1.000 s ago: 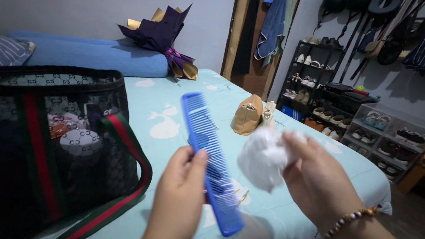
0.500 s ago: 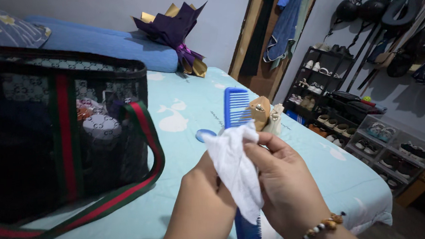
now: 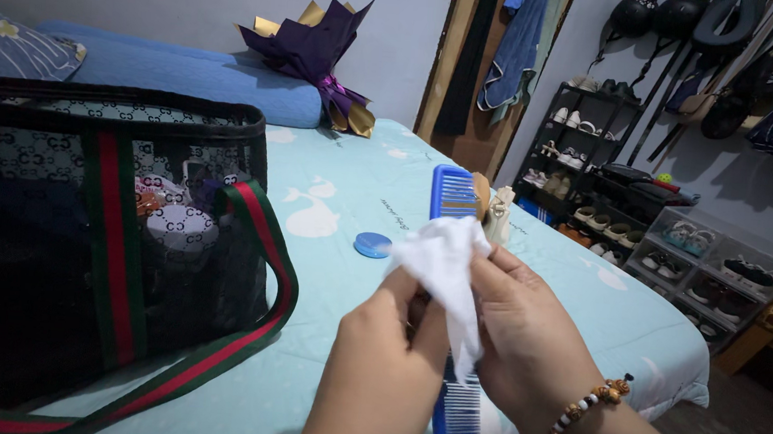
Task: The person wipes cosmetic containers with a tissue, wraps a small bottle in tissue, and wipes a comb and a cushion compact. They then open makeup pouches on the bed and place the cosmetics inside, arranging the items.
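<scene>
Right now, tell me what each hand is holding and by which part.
The left hand grips the blue comb around its middle. The right hand pinches a white cloth by its lower part, draped over the comb's teeth.

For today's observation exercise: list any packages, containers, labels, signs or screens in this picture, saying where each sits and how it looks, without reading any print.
Mesh tote bag: left on the bed, black with red and green stripes, patterned jars inside.
Small lid or tin: on the sheet beyond the hands, round, blue.
Clear shoe boxes: right, by the wall, stacked.
No signs or screens show.
</scene>
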`<action>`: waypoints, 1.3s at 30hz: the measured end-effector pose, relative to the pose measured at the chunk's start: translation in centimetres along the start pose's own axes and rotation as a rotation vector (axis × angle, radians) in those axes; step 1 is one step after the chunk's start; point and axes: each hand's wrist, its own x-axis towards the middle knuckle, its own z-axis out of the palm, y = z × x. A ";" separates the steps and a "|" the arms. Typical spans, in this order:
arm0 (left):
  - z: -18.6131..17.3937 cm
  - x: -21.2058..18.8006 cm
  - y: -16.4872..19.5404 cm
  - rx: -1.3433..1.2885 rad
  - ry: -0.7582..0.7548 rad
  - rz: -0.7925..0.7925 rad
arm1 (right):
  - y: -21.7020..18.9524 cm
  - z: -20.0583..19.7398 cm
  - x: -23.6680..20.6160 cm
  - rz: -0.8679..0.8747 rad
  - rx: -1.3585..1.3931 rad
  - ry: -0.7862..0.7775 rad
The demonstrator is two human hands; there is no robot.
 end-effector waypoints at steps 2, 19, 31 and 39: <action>0.0 0.1 0.2 -0.032 -0.017 -0.088 | 0.3 -0.6 0.2 0.013 -0.040 -0.038; 0.2 0.5 2.2 0.076 -0.109 -0.028 | -0.3 -2.9 2.4 -0.206 0.024 -0.119; 2.8 0.8 0.7 0.113 -0.118 0.001 | -0.8 -4.0 3.2 -0.218 0.029 0.015; 3.9 -0.2 1.4 0.156 -0.253 -0.029 | -2.2 -5.7 2.9 -0.159 0.031 0.095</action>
